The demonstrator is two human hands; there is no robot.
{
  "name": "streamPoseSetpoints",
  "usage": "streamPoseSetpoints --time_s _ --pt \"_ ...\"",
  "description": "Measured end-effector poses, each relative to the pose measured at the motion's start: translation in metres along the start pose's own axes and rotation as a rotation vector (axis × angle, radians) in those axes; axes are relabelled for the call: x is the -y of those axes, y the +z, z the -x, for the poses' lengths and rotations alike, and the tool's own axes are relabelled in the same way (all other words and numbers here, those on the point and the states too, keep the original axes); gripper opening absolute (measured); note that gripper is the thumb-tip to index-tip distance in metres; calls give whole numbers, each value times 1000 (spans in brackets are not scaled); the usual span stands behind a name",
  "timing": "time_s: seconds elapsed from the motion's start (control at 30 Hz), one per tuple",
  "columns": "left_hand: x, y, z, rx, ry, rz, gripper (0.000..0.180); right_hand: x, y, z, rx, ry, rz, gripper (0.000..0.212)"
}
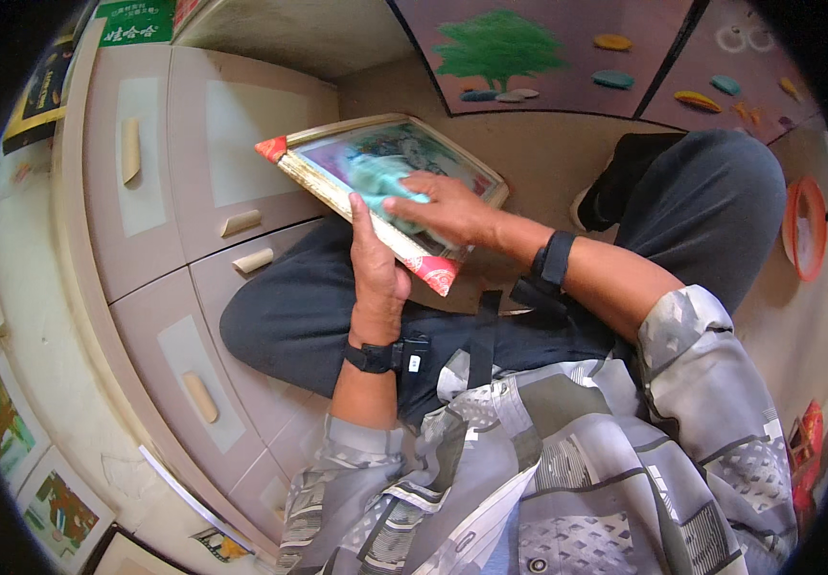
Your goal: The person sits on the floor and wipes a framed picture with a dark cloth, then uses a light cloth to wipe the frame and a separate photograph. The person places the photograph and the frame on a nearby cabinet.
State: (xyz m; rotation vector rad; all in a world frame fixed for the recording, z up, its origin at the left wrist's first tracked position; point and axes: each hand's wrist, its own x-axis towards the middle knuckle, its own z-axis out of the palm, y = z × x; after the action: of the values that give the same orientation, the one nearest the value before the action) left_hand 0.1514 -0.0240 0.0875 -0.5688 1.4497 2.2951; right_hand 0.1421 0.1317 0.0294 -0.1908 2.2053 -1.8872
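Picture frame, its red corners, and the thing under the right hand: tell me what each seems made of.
Picture frame: probably wood or moulded plastic with a pale gold finish and a glossy glazed front.
Red corners: look like card or plastic protectors.
Cloth: soft pale-green fabric, crumpled under the right hand; the left hand grips the frame's edge.

Green sign (134, 21), perhaps rectangular, top-left.

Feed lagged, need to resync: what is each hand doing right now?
Left hand: closed on the lower edge of the framed picture, steadying it.
Right hand: pressing a light green cloth flat against the picture's glass.
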Motion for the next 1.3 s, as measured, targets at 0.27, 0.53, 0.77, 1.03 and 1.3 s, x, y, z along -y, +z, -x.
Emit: streamPoseSetpoints --time_s 0.27,0.53,0.77,1.03,1.3 --pt "3 6 -1 -38 44 38 68 -35 -2 10 -36 -20 112 52" --pt "-1 12 3 -167 13 3 67 -138 -10 -13 -22 403 320 57" --pt "-3 23 4 -203 0 11 75 -217 -32 -30 80 535 351 66" --pt "-4 23 3 -222 6 32 69 -260 -37 -55 83 716 287 63" --pt "-3 16 4 -205 -17 -22 70 -130 -2 -119 14 338 33 55"
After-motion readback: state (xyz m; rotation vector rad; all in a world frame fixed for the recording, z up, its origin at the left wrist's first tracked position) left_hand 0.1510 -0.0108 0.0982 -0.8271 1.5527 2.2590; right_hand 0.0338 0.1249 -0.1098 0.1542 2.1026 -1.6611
